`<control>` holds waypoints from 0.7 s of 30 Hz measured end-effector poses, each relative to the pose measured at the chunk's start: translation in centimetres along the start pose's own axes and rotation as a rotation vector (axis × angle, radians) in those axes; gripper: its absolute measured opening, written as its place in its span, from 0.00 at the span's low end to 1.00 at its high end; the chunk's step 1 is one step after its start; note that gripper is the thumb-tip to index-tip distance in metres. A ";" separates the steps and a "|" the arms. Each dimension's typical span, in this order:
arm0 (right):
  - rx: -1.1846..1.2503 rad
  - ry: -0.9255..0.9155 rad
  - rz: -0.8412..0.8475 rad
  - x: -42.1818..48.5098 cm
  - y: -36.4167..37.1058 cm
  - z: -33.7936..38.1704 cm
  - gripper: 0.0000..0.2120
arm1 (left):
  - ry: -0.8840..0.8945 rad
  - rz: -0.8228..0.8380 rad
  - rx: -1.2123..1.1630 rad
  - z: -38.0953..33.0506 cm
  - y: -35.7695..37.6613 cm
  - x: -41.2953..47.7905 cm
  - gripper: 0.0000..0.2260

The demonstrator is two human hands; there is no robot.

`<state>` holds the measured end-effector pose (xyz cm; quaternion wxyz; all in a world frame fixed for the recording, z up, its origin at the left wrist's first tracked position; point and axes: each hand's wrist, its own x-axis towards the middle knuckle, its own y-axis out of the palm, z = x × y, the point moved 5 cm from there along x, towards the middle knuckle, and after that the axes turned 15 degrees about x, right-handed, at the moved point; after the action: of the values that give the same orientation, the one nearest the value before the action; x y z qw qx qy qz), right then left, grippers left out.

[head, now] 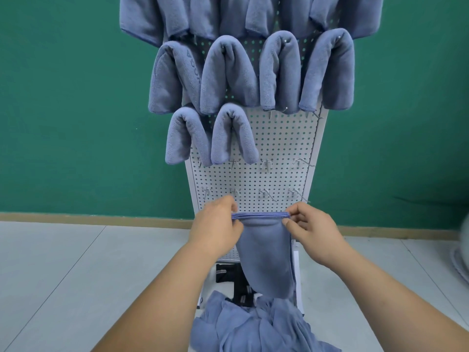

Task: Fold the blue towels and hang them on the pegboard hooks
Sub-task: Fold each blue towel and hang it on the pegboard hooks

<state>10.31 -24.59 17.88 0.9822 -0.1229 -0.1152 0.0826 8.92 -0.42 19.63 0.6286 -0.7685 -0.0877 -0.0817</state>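
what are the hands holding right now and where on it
Both hands hold one folded blue towel by its top edge: the left hand pinches the left corner, the right hand the right corner. The rest hangs down.

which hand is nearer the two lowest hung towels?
Left. The left hand is straight below the two lowest hung towels; the right hand is below, farther right. Both pinch the folded towel.
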 end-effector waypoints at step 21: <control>-0.498 0.240 0.454 -1.5 3.1 -3.8 0.19 | 0.312 -0.209 -0.394 -2.2 -3.2 -0.2 0.09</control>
<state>9.35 -22.77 13.15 0.8852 -0.3899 0.0146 0.2532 7.89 -2.01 23.09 0.4612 -0.8408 -0.0510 -0.2790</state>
